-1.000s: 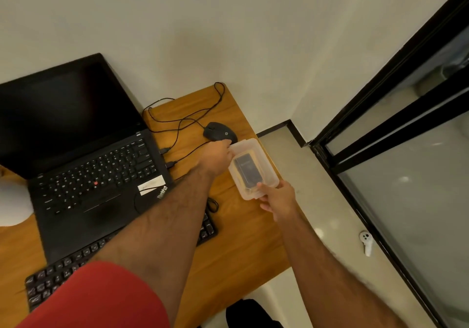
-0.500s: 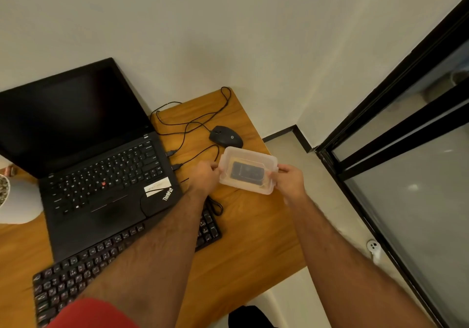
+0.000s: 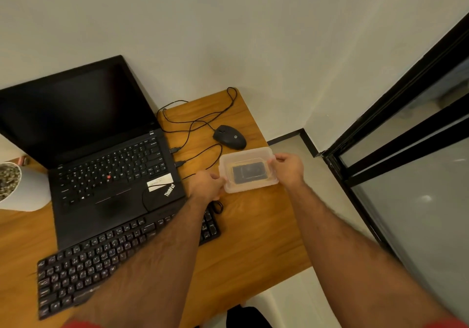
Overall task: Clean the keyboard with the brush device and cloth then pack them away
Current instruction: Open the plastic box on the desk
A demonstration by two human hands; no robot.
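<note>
Head view shows the left hand [image 3: 206,184] and right hand [image 3: 288,169] gripping opposite ends of a lidded translucent plastic box [image 3: 247,169] above the wooden desk [image 3: 253,238], probably to open it, a dark device [image 3: 248,174] visible inside, the external keyboard [image 3: 83,266] nearby.

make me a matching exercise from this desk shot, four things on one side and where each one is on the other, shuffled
Things
1. box
2. mouse
3. keyboard
4. pot

Places
A. at the desk's left edge, beside the laptop
B. held between left hand and right hand
C. in front of the laptop, under the left forearm
D. near the desk's far right corner, behind the box

Pairs: 1-B, 2-D, 3-C, 4-A
</note>
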